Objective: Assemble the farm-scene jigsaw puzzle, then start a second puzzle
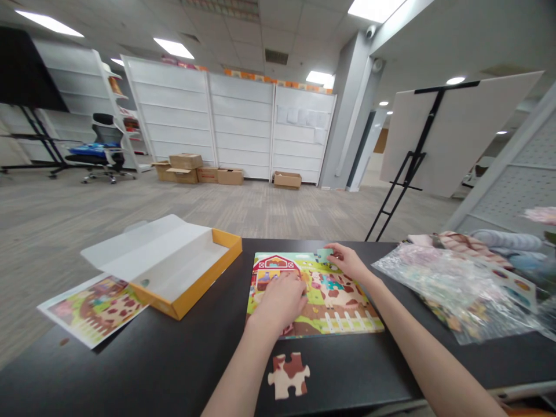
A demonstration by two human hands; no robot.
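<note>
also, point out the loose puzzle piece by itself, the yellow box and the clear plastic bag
Loose puzzle piece (288, 377): head view, brown-and-cream printed face.
Yellow box (208, 278): head view, outer side wall.
Clear plastic bag (460, 284): head view, crinkled top surface.

Office-like room with gray striped carpet (243, 208). Across the middle, white shelving panels (241, 124); cardboard boxes (185, 168) sit at their base. Upper left, a black screen (28, 69) on a stand, beside a wheeled office chair (104, 142). Bright ceiling panels (174, 48) above. Right, a large white board (460, 127) on a black easel (406, 168).
</note>
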